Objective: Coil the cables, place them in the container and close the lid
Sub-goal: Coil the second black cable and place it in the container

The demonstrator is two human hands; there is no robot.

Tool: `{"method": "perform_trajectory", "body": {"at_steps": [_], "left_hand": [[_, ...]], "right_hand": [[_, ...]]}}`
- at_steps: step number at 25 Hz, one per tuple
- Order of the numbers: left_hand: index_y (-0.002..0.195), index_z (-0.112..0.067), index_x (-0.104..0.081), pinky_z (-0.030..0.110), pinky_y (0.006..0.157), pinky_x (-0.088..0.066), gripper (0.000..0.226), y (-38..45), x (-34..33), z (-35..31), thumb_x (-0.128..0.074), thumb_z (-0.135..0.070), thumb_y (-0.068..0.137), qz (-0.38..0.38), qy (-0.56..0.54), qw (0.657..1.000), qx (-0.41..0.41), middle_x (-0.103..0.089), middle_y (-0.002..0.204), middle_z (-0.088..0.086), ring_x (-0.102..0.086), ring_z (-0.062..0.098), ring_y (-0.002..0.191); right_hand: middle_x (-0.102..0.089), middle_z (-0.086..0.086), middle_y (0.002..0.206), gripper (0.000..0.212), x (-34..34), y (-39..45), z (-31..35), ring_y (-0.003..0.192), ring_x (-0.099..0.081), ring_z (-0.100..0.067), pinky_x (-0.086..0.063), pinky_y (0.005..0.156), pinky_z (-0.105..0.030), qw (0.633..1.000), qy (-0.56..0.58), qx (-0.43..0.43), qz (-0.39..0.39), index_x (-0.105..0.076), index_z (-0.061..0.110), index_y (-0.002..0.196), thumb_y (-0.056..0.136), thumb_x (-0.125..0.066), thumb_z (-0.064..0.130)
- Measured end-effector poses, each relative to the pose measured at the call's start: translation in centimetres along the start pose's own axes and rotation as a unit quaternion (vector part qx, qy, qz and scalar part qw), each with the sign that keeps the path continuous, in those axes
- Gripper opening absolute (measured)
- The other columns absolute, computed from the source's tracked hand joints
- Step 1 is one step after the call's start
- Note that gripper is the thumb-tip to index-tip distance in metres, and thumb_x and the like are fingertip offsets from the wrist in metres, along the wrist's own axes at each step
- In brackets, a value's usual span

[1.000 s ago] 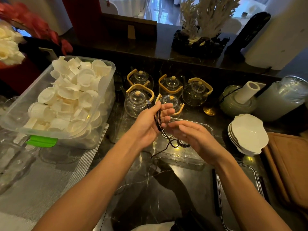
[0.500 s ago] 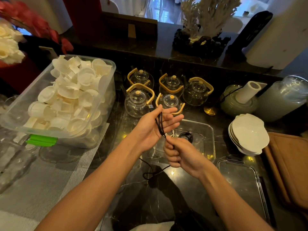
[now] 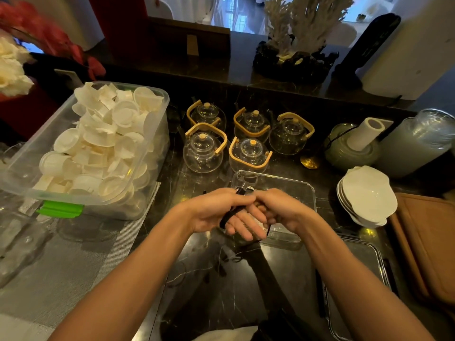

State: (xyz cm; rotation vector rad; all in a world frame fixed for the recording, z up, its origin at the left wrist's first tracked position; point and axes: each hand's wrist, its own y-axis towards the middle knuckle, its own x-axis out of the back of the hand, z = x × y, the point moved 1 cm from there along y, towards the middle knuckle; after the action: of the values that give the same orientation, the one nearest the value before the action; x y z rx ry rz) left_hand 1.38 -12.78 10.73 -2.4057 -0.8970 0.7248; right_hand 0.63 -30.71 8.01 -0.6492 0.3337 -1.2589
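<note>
A thin black cable [image 3: 229, 214] is looped around the palm and fingers of my left hand [image 3: 216, 212], whose thumb presses the loops near a plug end at the top. My right hand [image 3: 283, 207] touches the left fingers, its own fingers curled around the cable's free part; a short stretch of cable shows under it. Both hands hover over the near left part of the clear rectangular container [image 3: 299, 184], where another coil lies mostly hidden behind them. The clear lid [image 3: 362, 262] with a dark rim lies flat at the right front.
Several glass teapots [image 3: 248, 153] with wooden handles stand just behind the container. A large clear bin of white cups [image 3: 98, 146] is at the left, stacked white bowls [image 3: 366, 193] and a wooden board [image 3: 428, 242] at the right. The counter is dark marble.
Both hands dropped lower and closer to me. My right hand rose from below the left hand to meet its fingers, taking the hanging cable up into the loops.
</note>
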Motion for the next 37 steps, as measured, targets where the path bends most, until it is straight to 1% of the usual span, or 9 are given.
{"method": "perform_trajectory", "body": {"at_steps": [6, 10, 14, 20, 25, 27, 30, 34, 37], "left_hand": [[0.118, 0.001, -0.066, 0.031, 0.074, -0.064, 0.048, 0.2, 0.3, 0.5, -0.04, -0.039, 0.109, -0.101, -0.032, 0.994, -0.015, -0.077, 0.1, 0.021, -0.078, 0.028, 0.086], [0.105, -0.001, -0.069, 0.024, 0.062, -0.059, 0.042, 0.9, 0.4, -0.4, -0.041, -0.033, 0.109, -0.196, -0.145, 0.964, -0.11, -0.074, 0.077, 0.008, -0.071, 0.016, 0.064], [0.124, 0.008, -0.061, 0.024, 0.072, -0.063, 0.043, 1.5, -0.7, -1.4, -0.039, -0.026, 0.11, -0.187, -0.234, 0.934, -0.194, -0.077, 0.109, 0.019, -0.076, 0.024, 0.099], [0.135, 0.008, -0.054, 0.01, 0.041, -0.043, 0.048, 0.9, -0.7, -2.2, -0.043, -0.029, 0.108, -0.11, -0.337, 0.913, -0.201, -0.065, 0.063, -0.005, -0.053, 0.001, 0.04], [0.145, -0.002, -0.049, 0.011, 0.033, -0.034, 0.054, -0.7, -1.0, -2.5, -0.038, -0.036, 0.104, 0.034, -0.25, 0.945, -0.208, -0.076, 0.111, 0.014, -0.038, 0.002, 0.032], [0.147, -0.003, -0.048, 0.011, 0.032, -0.033, 0.055, -0.5, -1.2, -2.1, -0.038, -0.037, 0.106, 0.055, -0.239, 0.944, -0.22, -0.077, 0.082, 0.006, -0.038, 0.002, 0.029], [0.131, 0.003, -0.061, 0.012, 0.031, -0.028, 0.048, -0.2, -1.4, -1.8, -0.043, -0.033, 0.105, 0.078, -0.216, 0.95, -0.21, -0.048, 0.039, -0.007, -0.035, 0.003, 0.024], [0.096, -0.001, -0.07, 0.015, 0.034, -0.033, 0.04, 0.2, -1.3, -0.7, -0.047, -0.033, 0.107, -0.005, -0.083, 0.986, -0.142, -0.053, 0.044, 0.0, -0.034, 0.003, 0.027], [0.091, -0.004, -0.068, 0.019, 0.045, -0.044, 0.047, 0.5, -0.7, 0.1, -0.045, -0.041, 0.106, -0.074, -0.016, 0.994, -0.073, -0.073, 0.071, 0.015, -0.054, 0.007, 0.04]], "right_hand": [[-0.031, 0.005, 0.058, 0.03, -0.6, -0.9, 1.8, 0.043, -0.019, -0.005, -0.01, 0.04, -0.019, 0.985, 0.16, 0.035, 0.046, -0.057, 0.015, 0.079, 0.106, -0.046, 0.023], [-0.043, 0.0, 0.067, 0.02, -2.8, -2.6, 1.5, 0.05, -0.03, -0.008, -0.026, 0.042, -0.019, 0.962, 0.236, 0.096, 0.096, -0.062, 0.008, 0.099, 0.105, -0.046, 0.018], [-0.052, -0.006, 0.065, 0.037, -4.0, -3.6, 0.2, 0.051, -0.043, -0.015, -0.041, 0.048, -0.026, 0.971, 0.189, 0.114, 0.093, -0.066, 0.007, 0.089, 0.108, -0.047, 0.033], [-0.031, 0.002, 0.052, 0.051, -3.2, -3.2, -3.1, 0.047, -0.031, -0.014, -0.032, 0.051, -0.026, 0.984, 0.138, 0.045, 0.106, -0.045, 0.024, 0.055, 0.098, -0.06, 0.047], [-0.03, 0.004, 0.062, 0.036, -1.7, -2.1, -4.2, 0.05, -0.023, -0.009, -0.027, 0.045, -0.02, 0.947, 0.281, 0.048, 0.15, -0.048, 0.021, 0.068, 0.096, -0.066, 0.034], [-0.031, 0.004, 0.065, 0.031, -1.4, -1.8, -3.6, 0.052, -0.023, -0.008, -0.025, 0.045, -0.02, 0.938, 0.311, 0.057, 0.142, -0.05, 0.02, 0.072, 0.097, -0.064, 0.032], [-0.033, 0.004, 0.065, 0.021, -1.0, -1.5, -2.1, 0.052, -0.026, -0.007, -0.024, 0.047, -0.021, 0.958, 0.259, 0.053, 0.107, -0.056, 0.019, 0.078, 0.095, -0.063, 0.03], [-0.031, 0.003, 0.063, 0.034, 0.4, -1.1, 0.6, 0.05, -0.024, -0.008, -0.02, 0.048, -0.02, 0.978, 0.192, 0.04, 0.075, -0.061, 0.019, 0.065, 0.097, -0.061, 0.029], [-0.04, 0.001, 0.062, 0.036, 1.1, -1.2, 2.1, 0.049, -0.029, -0.009, -0.025, 0.045, -0.022, 0.994, 0.095, 0.026, 0.047, -0.06, 0.016, 0.07, 0.102, -0.055, 0.03]]}}
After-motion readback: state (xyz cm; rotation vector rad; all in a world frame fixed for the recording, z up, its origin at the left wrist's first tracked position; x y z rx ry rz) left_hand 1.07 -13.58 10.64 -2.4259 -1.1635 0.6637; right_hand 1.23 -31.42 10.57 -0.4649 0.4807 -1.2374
